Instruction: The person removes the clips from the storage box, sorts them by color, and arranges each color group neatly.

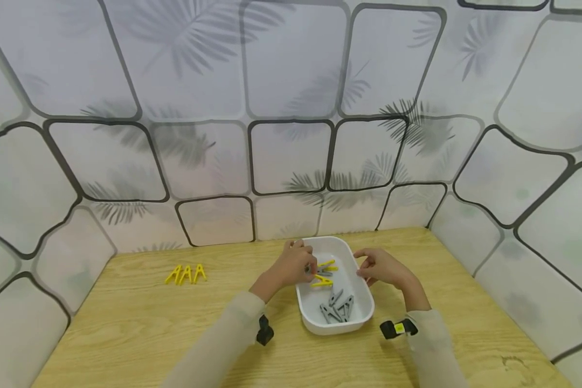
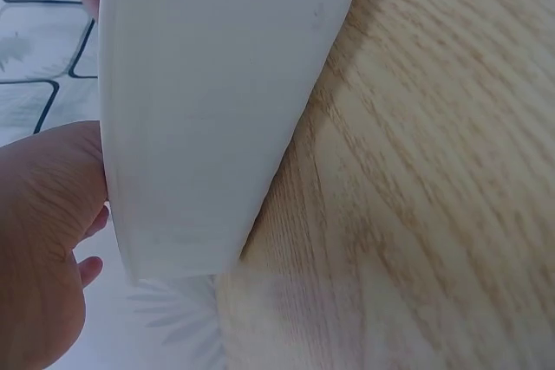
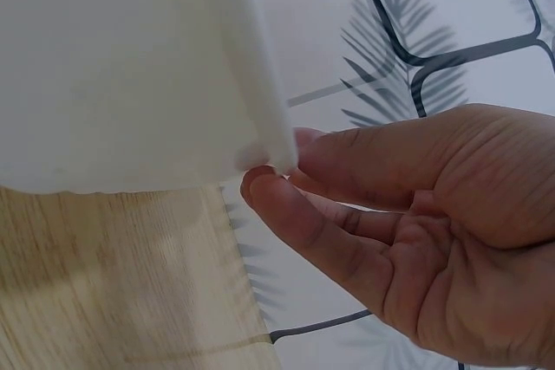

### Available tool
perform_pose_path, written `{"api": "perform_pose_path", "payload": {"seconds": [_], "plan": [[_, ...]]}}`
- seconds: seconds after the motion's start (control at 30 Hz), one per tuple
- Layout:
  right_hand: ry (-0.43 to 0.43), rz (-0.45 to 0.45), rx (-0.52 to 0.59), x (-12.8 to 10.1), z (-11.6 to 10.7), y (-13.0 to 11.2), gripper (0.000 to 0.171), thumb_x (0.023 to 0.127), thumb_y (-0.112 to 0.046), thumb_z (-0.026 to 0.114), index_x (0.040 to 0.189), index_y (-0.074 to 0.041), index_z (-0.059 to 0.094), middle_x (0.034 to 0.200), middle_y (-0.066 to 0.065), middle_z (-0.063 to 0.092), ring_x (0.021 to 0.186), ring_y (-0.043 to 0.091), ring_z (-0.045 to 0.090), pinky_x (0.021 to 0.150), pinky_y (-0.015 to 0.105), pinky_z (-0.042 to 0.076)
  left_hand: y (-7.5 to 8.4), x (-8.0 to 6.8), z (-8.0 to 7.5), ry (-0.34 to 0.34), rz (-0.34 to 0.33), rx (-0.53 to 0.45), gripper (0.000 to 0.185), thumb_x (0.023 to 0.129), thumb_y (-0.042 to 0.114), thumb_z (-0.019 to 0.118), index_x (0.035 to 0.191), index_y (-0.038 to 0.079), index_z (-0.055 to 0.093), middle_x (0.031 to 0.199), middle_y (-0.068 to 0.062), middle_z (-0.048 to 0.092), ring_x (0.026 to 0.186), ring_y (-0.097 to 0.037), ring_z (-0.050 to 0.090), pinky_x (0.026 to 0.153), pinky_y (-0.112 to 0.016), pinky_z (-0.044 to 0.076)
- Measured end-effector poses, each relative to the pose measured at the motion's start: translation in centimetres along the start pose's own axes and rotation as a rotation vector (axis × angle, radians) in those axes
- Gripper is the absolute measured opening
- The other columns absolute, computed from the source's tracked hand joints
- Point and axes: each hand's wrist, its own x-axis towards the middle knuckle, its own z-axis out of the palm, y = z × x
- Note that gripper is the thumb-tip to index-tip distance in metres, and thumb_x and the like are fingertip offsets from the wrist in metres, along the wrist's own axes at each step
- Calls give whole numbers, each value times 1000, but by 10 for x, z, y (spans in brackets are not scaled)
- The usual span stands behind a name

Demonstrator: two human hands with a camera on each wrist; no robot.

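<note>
A white plastic tub (image 1: pixel 364 307) stands on the wooden table, with yellow clips and grey clips (image 1: pixel 338 307) lying in it. My left hand (image 1: pixel 312 269) reaches over the tub's left rim, and its curled fingers pinch a yellow clip (image 1: pixel 327 265) above another yellow clip (image 1: pixel 322 281). My right hand (image 1: pixel 368 268) rests at the right rim with relaxed fingers. In the right wrist view those fingertips (image 3: pixel 269 181) touch the tub's edge (image 3: pixel 130 67) and hold nothing. The left wrist view shows only the palm (image 2: pixel 43 240) beside the tub's outer wall (image 2: pixel 208 110).
Three yellow clips (image 1: pixel 186 274) stand in a row on the table (image 1: pixel 150 323) at the left. Patterned walls close in the table at the back and on both sides. A black wrist camera sits on each forearm.
</note>
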Motion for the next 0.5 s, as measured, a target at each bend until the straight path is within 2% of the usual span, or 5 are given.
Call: {"api": "perform_pose_path", "payload": {"seconds": [0.2, 0.37, 0.5], "plan": [[-1, -7, 5, 0, 0, 1, 52, 96, 0, 63, 142, 16, 43, 91, 19, 67, 71, 20, 68, 72, 49, 61, -2, -7, 0, 129, -8, -24, 6, 84, 22, 81, 82, 24, 75, 81, 4, 58, 85, -14, 43, 104, -57, 37], [-5, -15, 7, -2, 0, -1, 52, 96, 0, 63, 142, 17, 42, 92, 20, 67, 72, 22, 69, 72, 50, 60, -3, -14, -3, 315, -1, -78, 10, 82, 20, 83, 80, 21, 73, 83, 2, 59, 86, -16, 46, 93, -48, 36], [-5, -13, 12, -2, 1, -2, 52, 96, 1, 63, 142, 17, 42, 91, 21, 67, 71, 22, 69, 72, 50, 61, -7, -20, -7, 467, -4, -103, 12, 80, 16, 84, 80, 18, 72, 82, 2, 58, 86, -18, 47, 90, -46, 35]]}}
